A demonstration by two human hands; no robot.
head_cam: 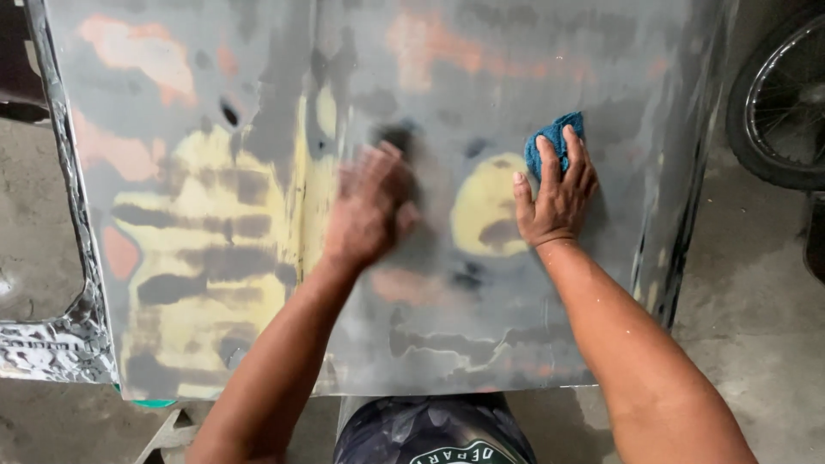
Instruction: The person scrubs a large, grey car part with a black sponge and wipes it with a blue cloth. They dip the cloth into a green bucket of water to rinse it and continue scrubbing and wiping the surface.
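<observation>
Your left hand (371, 210) is blurred on the car body panel (258, 129), just left of the panel's middle. The blur hides the fingers, so you cannot tell whether they are spread or closed; something dark shows at its 1 o'clock edge, possibly a sanding pad, but that too cannot be made out.

Your right hand (557, 193) lies flat on the panel toward 2 o'clock from the left one, fingers slightly spread and pressing down on a blue cloth (554, 142), which sticks out beyond the fingertips at 12 o'clock. The thumb points toward a round yellow filler patch (481, 206) just beside it, at 9 o'clock.

Judging from the surface, the rubbing-down looks well under way but not finished. The left half carries broad yellow filler areas (206, 258) crossed by dark grey bands, with orange-pink patches (137, 47) at the top left and along the top edge. These uneven colours suggest several layers cut through in places and untouched in others. The lower right part looks more evenly grey, so it seems closer to done; the streaked left half and the round patch by your right hand appear to be what is left.

At 3 o'clock, off the panel, a spoked wheel (778, 94) stands on the concrete floor (756, 326).
</observation>
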